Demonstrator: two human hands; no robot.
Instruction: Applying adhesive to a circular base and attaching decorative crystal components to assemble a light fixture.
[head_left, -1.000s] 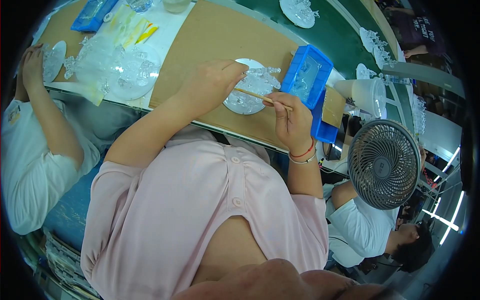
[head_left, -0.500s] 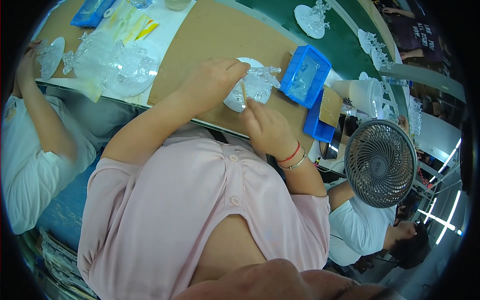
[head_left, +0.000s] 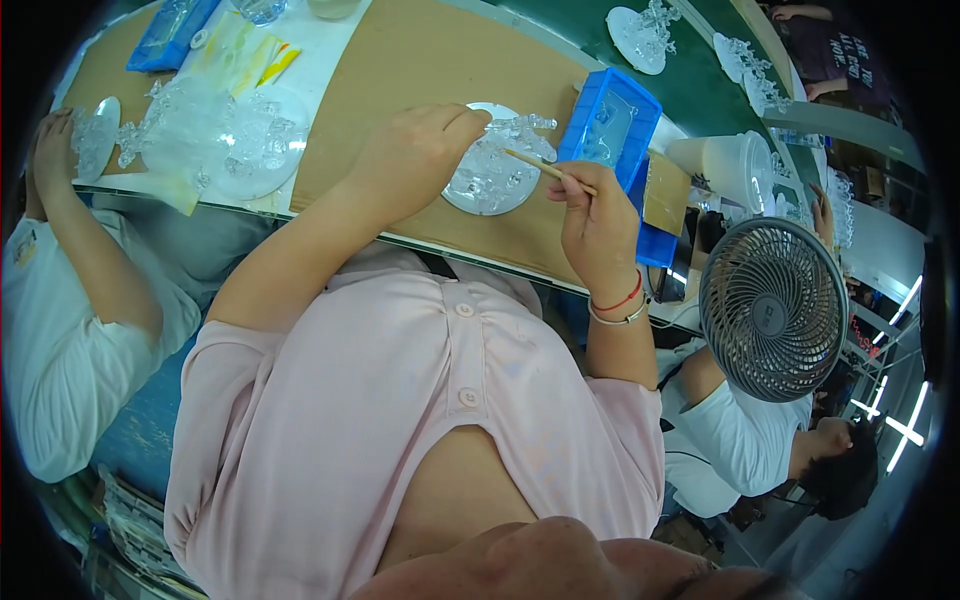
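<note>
A white round plate (head_left: 485, 203) lies on brown cardboard, bearing several clear plastic pieces (head_left: 505, 172). My left hand (head_left: 425, 155) rests at the plate's left side, fingers bent together over the clear pieces; whatever is between the fingertips is hidden. To the right of the plate, my right hand (head_left: 600, 220) pinches a thin wooden stick (head_left: 540, 164) between thumb and fingers. The stick slants up to the left, its tip over the clear pieces; whether it touches them I cannot tell.
A blue bin (head_left: 612, 125) with clear pieces stands just right of the plate. Beyond it are a translucent tub (head_left: 735, 170) and a grey fan (head_left: 772, 308). At left, clear parts cover another plate (head_left: 265, 175), beside a co-worker's hand (head_left: 52, 150). Another person sits at right.
My right hand has moved right and turned upward, pulling the stick from upright over the plate to a slant. My left hand stays nearly in place. The whole view has shifted slightly.
</note>
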